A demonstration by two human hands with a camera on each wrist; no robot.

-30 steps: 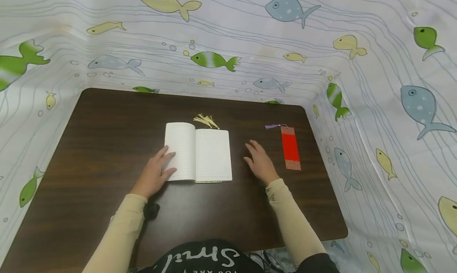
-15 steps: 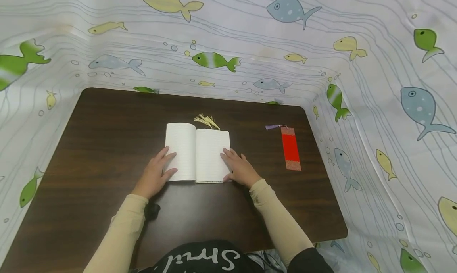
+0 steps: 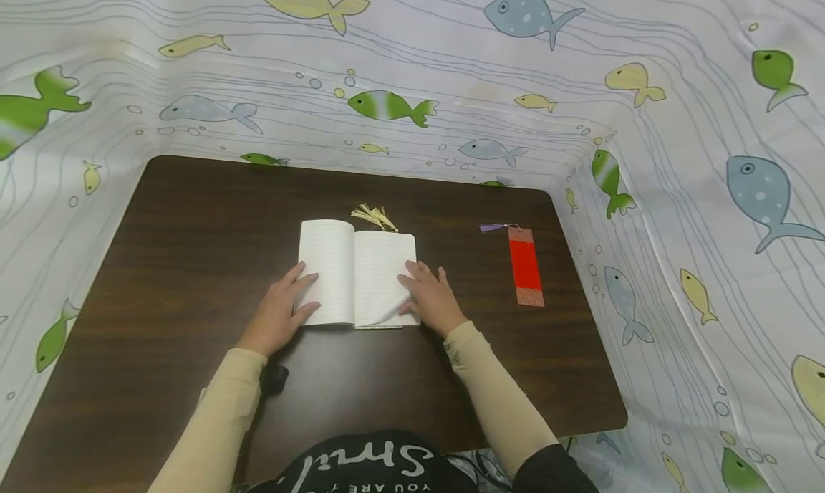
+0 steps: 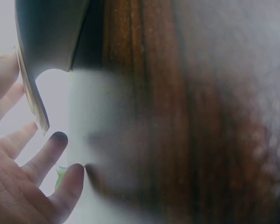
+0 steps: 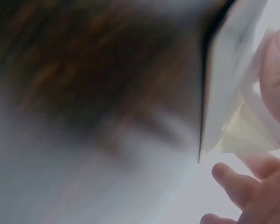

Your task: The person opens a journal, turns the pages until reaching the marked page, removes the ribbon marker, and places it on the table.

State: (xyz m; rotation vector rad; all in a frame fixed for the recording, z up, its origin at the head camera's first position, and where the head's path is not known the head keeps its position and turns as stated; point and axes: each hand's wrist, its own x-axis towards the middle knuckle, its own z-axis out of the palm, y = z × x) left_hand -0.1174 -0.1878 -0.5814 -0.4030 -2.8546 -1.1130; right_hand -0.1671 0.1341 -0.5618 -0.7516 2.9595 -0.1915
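White cloth with printed fish stands around the dark wooden counter. On this counter lies an open notebook; one yellow tassel is at its 12 o'clock, and a red bookmark lies well apart at 3 o'clock. At 8 o'clock the left hand rests on the notebook's edge, fingers apart. At 4 o'clock the right hand pinches the right page, which curls near its lower corner.
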